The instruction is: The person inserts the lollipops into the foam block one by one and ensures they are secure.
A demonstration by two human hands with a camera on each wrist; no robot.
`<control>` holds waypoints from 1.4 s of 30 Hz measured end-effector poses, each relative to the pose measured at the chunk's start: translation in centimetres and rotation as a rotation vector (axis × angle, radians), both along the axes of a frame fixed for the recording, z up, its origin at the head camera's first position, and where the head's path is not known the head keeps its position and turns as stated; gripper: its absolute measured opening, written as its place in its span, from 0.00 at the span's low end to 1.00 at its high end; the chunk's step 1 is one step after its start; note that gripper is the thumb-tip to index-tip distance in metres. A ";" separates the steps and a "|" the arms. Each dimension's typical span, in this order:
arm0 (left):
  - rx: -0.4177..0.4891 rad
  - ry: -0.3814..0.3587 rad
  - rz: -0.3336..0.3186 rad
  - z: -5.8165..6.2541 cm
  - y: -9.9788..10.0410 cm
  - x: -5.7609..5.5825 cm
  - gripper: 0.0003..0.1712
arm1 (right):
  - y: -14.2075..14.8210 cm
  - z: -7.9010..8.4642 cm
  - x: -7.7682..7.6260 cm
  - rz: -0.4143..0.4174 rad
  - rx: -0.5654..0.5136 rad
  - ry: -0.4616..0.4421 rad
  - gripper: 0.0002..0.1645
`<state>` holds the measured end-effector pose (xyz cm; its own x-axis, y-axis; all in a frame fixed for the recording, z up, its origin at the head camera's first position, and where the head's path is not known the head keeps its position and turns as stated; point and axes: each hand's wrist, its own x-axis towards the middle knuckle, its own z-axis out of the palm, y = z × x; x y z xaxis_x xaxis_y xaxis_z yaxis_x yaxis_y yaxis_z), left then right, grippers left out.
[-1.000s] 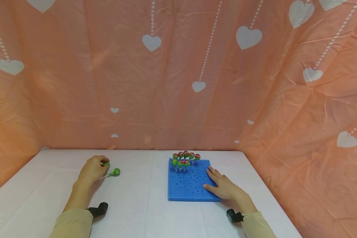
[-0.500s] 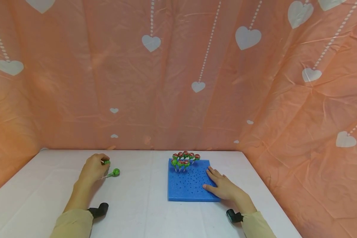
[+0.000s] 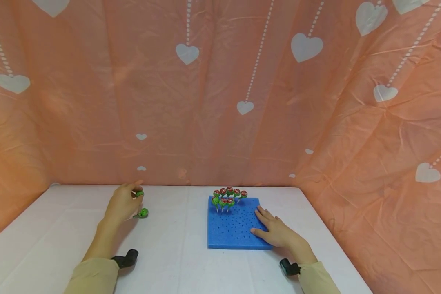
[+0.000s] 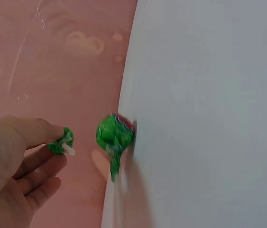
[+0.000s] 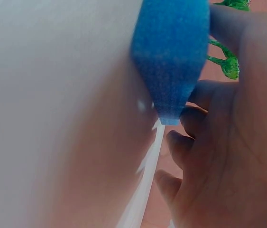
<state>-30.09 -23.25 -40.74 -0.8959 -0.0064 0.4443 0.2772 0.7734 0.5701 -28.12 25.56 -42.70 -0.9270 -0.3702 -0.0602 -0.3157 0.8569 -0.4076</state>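
Note:
My left hand point(image 3: 123, 203) pinches a green-wrapped lollipop point(image 4: 62, 141) between thumb and fingertips, its short white stick end pointing out in the left wrist view. Below that hand, a second green lollipop point(image 3: 143, 212) lies on the white table. My right hand point(image 3: 275, 229) rests with spread, straight fingers on the right side of a blue foam block point(image 3: 235, 228) dotted with small holes. Several red-and-green lollipops point(image 3: 230, 202) stand upright in the block's far left part, in two rows. In the right wrist view, the fingers lie along the foam's edge point(image 5: 171, 52).
The white table point(image 3: 169, 253) ends at an orange curtain point(image 3: 206, 143) with pale hearts, which closes off the back and sides. A black wrist camera point(image 3: 126, 259) sits on the left forearm, another camera point(image 3: 289, 267) on the right.
My left hand has lifted and shifted slightly away and to the right, carrying the pinched lollipop up from the table. The right hand and foam block have stayed in place.

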 end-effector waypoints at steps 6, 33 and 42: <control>0.015 0.042 -0.018 0.6 1.3 -0.1 0.21 | 0.0 -0.1 -0.1 0.003 -0.005 0.010 0.50; 0.103 0.238 -0.210 1.5 7.7 -0.1 0.09 | 0.1 -0.2 -0.1 0.005 -0.006 0.002 0.50; 0.090 0.319 -0.321 1.3 10.8 -0.5 0.16 | 0.2 0.0 -0.2 0.002 -0.001 -0.004 0.50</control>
